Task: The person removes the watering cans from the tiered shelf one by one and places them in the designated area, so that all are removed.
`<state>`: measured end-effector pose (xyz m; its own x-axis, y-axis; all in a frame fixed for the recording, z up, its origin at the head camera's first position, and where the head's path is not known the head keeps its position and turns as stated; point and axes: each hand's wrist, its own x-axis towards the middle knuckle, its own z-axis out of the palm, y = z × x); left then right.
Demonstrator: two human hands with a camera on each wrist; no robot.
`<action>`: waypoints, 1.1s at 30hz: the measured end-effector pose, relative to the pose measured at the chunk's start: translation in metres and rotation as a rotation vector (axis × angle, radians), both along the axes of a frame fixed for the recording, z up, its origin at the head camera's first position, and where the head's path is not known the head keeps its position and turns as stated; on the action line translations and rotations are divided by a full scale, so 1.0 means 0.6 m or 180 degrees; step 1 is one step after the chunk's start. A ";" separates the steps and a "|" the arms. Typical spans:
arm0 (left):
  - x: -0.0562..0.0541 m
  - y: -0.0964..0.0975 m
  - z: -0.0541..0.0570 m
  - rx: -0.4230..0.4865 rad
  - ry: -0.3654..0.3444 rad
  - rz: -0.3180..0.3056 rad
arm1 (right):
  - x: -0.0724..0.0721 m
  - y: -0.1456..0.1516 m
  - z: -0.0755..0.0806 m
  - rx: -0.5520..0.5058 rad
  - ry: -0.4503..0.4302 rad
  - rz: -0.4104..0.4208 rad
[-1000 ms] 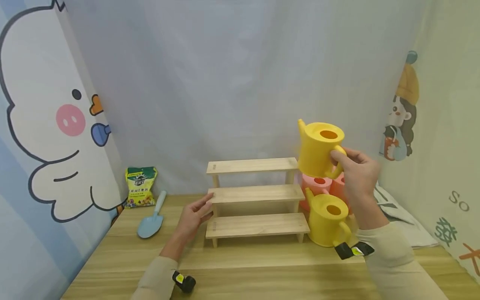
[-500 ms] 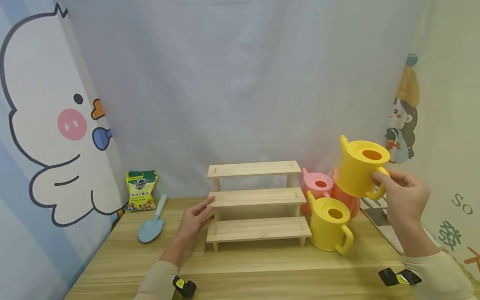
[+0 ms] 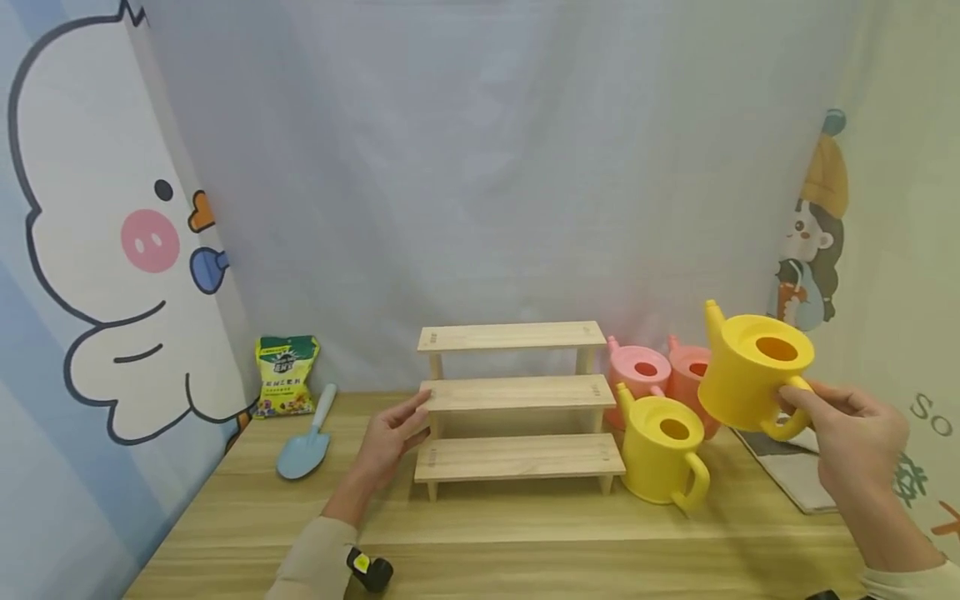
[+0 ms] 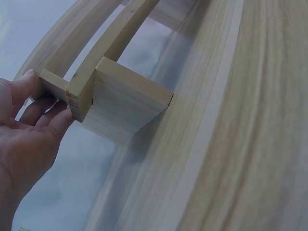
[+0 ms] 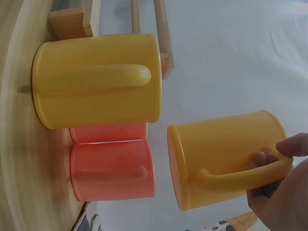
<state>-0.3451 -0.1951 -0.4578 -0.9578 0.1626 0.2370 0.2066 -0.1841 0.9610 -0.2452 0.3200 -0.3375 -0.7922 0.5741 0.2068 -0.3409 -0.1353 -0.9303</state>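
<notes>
My right hand (image 3: pixel 862 437) grips the handle of a yellow watering can (image 3: pixel 753 367), raised above the table at the right with its spout up and to the left. In the right wrist view, fingers curl through the handle of this can (image 5: pixel 226 163), thumb over its top. A second yellow watering can (image 3: pixel 660 458) stands right beside a three-tier wooden step rack (image 3: pixel 517 393). My left hand (image 3: pixel 392 437) holds the left end of the rack's middle tier; the left wrist view has thumb and fingers pinching the board's end (image 4: pixel 53 84).
Two pink watering cans (image 3: pixel 637 367) stand behind the yellow one. A striped cloth (image 3: pixel 798 475) lies at the right. To the left are a light blue trowel (image 3: pixel 303 450) and a green-yellow packet (image 3: pixel 285 375). A grey curtain (image 3: pixel 480 167) hangs behind the table.
My right hand has carried the raised yellow watering can rightward and down, away from the rack. The pink cans show more fully. My left hand has stayed at the rack's end.
</notes>
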 end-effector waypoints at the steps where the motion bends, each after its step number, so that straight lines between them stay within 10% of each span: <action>1: 0.000 0.001 0.001 -0.0005 0.0001 0.0003 | 0.003 0.002 -0.003 0.0042 -0.0039 0.0028; 19: 0.004 0.001 0.002 0.0010 0.0011 -0.0031 | 0.046 0.022 -0.065 0.0761 -0.0758 0.0221; 33: 0.005 0.003 0.003 -0.0020 0.0011 -0.0031 | 0.050 0.013 -0.101 0.0544 -0.0991 0.0207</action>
<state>-0.3422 -0.1932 -0.4560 -0.9554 0.1733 0.2391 0.2080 -0.1799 0.9614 -0.2151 0.3278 -0.3981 -0.8661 0.4984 0.0387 -0.0336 0.0192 -0.9993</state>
